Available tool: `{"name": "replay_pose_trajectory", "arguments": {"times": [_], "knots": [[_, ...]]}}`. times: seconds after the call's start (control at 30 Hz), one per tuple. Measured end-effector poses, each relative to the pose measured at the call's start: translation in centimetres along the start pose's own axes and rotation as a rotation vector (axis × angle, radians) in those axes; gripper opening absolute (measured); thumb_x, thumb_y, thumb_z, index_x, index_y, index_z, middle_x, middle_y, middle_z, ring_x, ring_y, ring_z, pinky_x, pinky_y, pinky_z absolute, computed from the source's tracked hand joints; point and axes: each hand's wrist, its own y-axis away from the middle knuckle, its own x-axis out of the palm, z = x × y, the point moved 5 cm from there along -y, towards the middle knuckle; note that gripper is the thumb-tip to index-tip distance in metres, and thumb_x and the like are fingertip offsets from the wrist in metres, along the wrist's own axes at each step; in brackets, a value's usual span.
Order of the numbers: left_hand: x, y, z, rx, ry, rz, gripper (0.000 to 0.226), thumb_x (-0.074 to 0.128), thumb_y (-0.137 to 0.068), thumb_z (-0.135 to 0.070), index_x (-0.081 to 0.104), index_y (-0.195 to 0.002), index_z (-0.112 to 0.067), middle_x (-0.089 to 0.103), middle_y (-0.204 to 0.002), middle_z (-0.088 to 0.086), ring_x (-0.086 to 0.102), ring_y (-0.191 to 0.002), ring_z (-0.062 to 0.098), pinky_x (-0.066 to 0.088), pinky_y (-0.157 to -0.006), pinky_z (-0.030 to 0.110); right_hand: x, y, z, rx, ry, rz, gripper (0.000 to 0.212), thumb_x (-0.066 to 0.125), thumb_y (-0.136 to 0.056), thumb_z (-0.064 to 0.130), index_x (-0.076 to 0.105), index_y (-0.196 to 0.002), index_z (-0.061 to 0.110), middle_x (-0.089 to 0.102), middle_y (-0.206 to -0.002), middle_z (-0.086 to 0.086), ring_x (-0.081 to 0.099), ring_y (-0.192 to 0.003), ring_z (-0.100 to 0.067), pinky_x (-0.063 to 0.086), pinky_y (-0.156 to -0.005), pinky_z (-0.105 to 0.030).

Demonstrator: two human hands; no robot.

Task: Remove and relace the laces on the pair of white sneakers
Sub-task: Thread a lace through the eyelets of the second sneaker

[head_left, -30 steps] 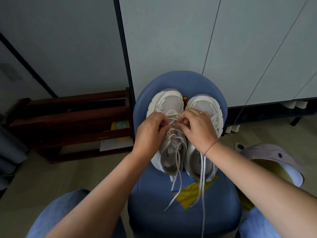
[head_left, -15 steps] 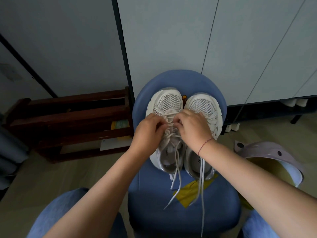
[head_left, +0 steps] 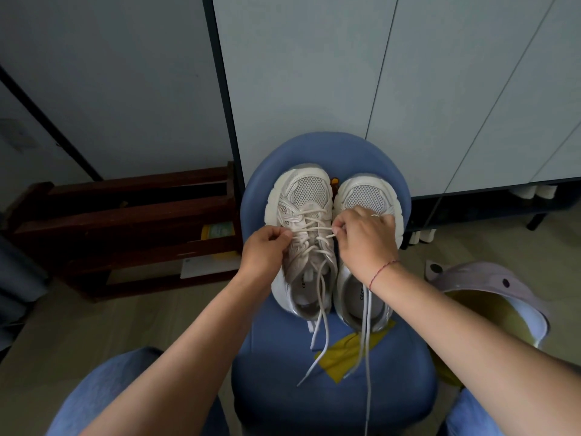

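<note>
The left hand (head_left: 267, 251) and right hand (head_left: 364, 243) are apart at frame centre. Each pinches one side of a lace (head_left: 311, 229) stretched across the frame-left sneaker (head_left: 303, 193). The other sneaker (head_left: 364, 195) lies just beside it. Both rest on a blue chair seat (head_left: 330, 401), with loose lace ends (head_left: 322, 328) trailing toward the lower frame.

I see 2 shoes side by side on the blue padded chair seat (head_left: 330, 401), toes at its far edge: white mesh left sneaker (head_left: 306, 193), white mesh right sneaker (head_left: 366, 195). My left hand (head_left: 264, 250) and right hand (head_left: 361, 240) flank the left sneaker. White cord laces (head_left: 309, 230) trail to the seat's near edge. A dark wooden rack (head_left: 125, 215) stands left of the seat, a pale plastic tub (head_left: 490, 278) right.
</note>
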Motion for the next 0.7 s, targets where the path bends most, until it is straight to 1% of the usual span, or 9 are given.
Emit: {"name": "replay_pose_trajectory", "arguments": {"times": [0.07, 0.13, 0.2, 0.27, 0.37, 0.4, 0.5, 0.6, 0.7], "knots": [[0.0, 0.1, 0.1, -0.003, 0.006, 0.001, 0.022, 0.057, -0.1, -0.016, 0.063, -0.079, -0.012, 0.056, -0.067, -0.002, 0.051, -0.067, 0.013, 0.047, -0.072, 0.03, 0.0, 0.0, 0.1, -0.005, -0.009, -0.006, 0.013, 0.049, -0.095, 0.025, 0.061, -0.099, 0.025, 0.057, -0.103, 0.008, 0.053, -0.099, -0.015, 0.019, -0.079, -0.029], [0.0, 0.4, -0.2, 0.069, -0.072, 0.0, 0.017, 0.058, -0.099, -0.018, 0.063, -0.084, -0.015, 0.061, -0.075, -0.001, 0.055, -0.072, 0.013, 0.05, -0.075, 0.03, -0.1, 0.0, -0.1, -0.014, -0.038, -0.006, 0.011, 0.052, -0.094, 0.027, 0.062, -0.095, 0.024, 0.057, -0.098, 0.009, 0.054, -0.097, -0.016, 0.021, -0.079, -0.03], [0.0, 1.0, -1.2, 0.224, -0.167, -0.011, 0.009, 0.061, -0.097, -0.018, 0.06, -0.089, -0.021, 0.062, -0.083, -0.003, 0.057, -0.075, 0.008, 0.049, -0.073, 0.022, -0.3, 0.1, -0.3, -0.037, -0.133, -0.03, 0.004, 0.061, -0.089, 0.026, 0.063, -0.087, 0.023, 0.052, -0.085, 0.013, 0.055, -0.089, -0.016, 0.026, -0.081, -0.032], [0.1, 1.5, -2.3, 0.381, -0.216, -0.008, 0.015, 0.068, -0.092, -0.017, 0.055, -0.09, -0.024, 0.058, -0.082, -0.004, 0.054, -0.071, 0.003, 0.046, -0.068, 0.016, -0.6, 0.4, -0.2, -0.073, -0.264, -0.071, 0.013, 0.071, -0.081, 0.024, 0.059, -0.077, 0.025, 0.044, -0.07, 0.018, 0.053, -0.076, -0.012, 0.034, -0.08, -0.035], [0.7, 1.7, -3.3, 0.549, -0.417, 0.014, 0.016, 0.078, -0.084, -0.016, 0.063, -0.083, -0.022, 0.059, -0.082, -0.005, 0.054, -0.068, -0.002, 0.042, -0.064, 0.009, -0.7, 0.6, 0.6, -0.127, -0.34, -0.078, 0.021, 0.079, -0.073, 0.027, 0.058, -0.069, 0.031, 0.04, -0.066, 0.021, 0.046, -0.068, -0.007, 0.038, -0.076, -0.035], [0.9, 1.9, -3.5, 0.583, -0.471, 0.013, 0.013, 0.079, -0.083, -0.016, 0.067, -0.082, -0.02, 0.06, -0.083, -0.006, 0.055, -0.07, -0.001, 0.042, -0.066, 0.01, -0.7, 0.6, 0.9, -0.139, -0.331, -0.077, 0.019, 0.08, -0.072, 0.028, 0.061, -0.069, 0.029, 0.04, -0.066, 0.021, 0.046, -0.068, -0.007, 0.036, -0.077, -0.034], [1.0, 2.2, -3.6, 0.638, -0.536, -0.015, 0.008, 0.079, -0.083, -0.018, 0.077, -0.091, -0.016, 0.066, -0.088, -0.003, 0.061, -0.077, 0.006, 0.049, -0.073, 0.021, -0.5, 0.5, 1.3, -0.159, -0.317, -0.08, 0.011, 0.08, -0.072, 0.028, 0.07, -0.075, 0.023, 0.039, -0.067, 0.022, 0.046, -0.07, -0.008, 0.032, -0.079, -0.034], [0.9, 2.3, -3.6, 0.659, -0.565, -0.013, 0.014, 0.078, -0.084, -0.018, 0.079, -0.098, -0.014, 0.07, -0.093, 0.002, 0.065, -0.085, 0.014, 0.053, -0.078, 0.03, -0.3, 0.2, 1.3, -0.147, -0.351, -0.042, 0.014, 0.079, -0.074, 0.025, 0.075, -0.088, 0.023, 0.048, -0.074, 0.016, 0.047, -0.073, -0.008, 0.04, -0.086, -0.04], [0.8, 2.1, -3.5, 0.627, -0.55, 0.007, 0.011, 0.076, -0.085, -0.013, 0.079, -0.096, -0.013, 0.069, -0.091, -0.005, 0.066, -0.089, 0.013, 0.053, -0.082, 0.029, -0.1, 0.1, 1.3, -0.131, -0.423, -0.015, 0.01, 0.078, -0.074, 0.024, 0.076, -0.084, 0.023, 0.054, -0.075, 0.01, 0.05, -0.068, -0.009, 0.046, -0.082, -0.048]]}}
